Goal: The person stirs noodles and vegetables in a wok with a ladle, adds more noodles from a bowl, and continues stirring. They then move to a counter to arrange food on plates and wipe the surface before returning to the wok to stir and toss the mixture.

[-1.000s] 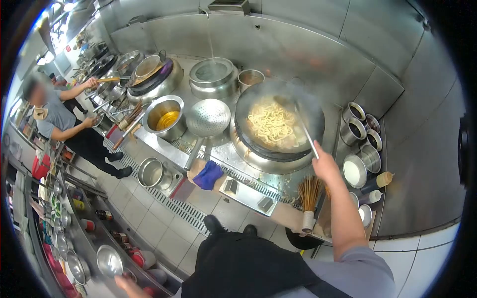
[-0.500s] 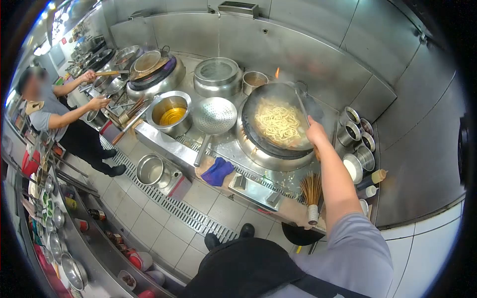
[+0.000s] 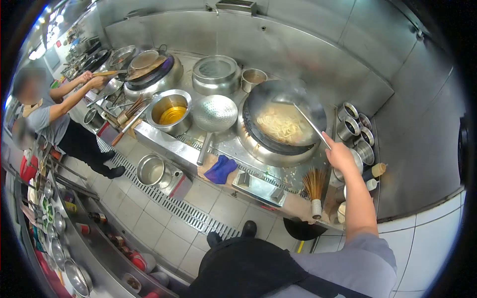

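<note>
My right hand (image 3: 341,153) is wrapped round the handle end of a long metal wok ladle (image 3: 310,120). The ladle slants up and left over the wok (image 3: 314,110), its head against the far inner wall. Thick pale noodles (image 3: 282,126) lie in liquid at the bottom of the wok, blurred by rising steam. Below the hand, a bamboo wok brush (image 3: 313,186) rests at the counter's front edge. My left hand is out of view.
Seasoning pots (image 3: 348,128) line the right side. Left of the wok are a perforated strainer (image 3: 214,114), a pot of yellow oil (image 3: 183,99) and a purple cloth (image 3: 220,170). A co-worker (image 3: 74,124) stands at another wok (image 3: 171,79), far left.
My right hand has moved right and towards me. The ladle's head now lies at the wok's far side, and the noodles sit lower in cloudy liquid with more steam. The flame behind the wok is gone.
</note>
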